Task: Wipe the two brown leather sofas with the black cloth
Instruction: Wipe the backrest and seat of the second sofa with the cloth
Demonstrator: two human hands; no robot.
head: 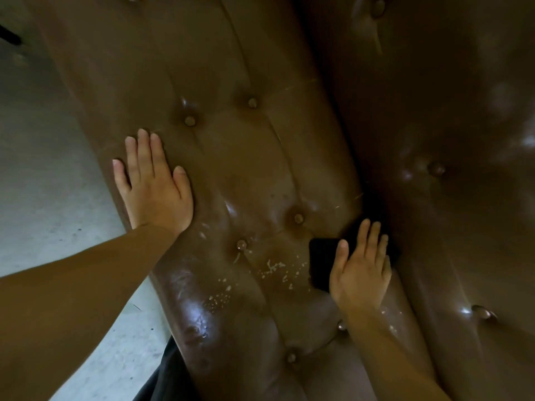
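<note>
A brown leather sofa [249, 157] with tufted buttons fills the middle of the view; its seat cushion runs from top to bottom. The backrest [463, 140] rises on the right. My left hand [153, 183] lies flat, fingers apart, on the sofa's left front edge. My right hand [362, 267] presses flat on the black cloth [320, 264], which sits on the seat near the crease where seat meets backrest. Part of the cloth is hidden under the hand. Pale flaky marks [275, 270] speckle the leather just left of the cloth.
A pale concrete floor [43, 183] lies to the left of the sofa. A dark object [10, 36] shows at the far left top edge. Dark clothing [168, 374] appears at the bottom by the sofa's front.
</note>
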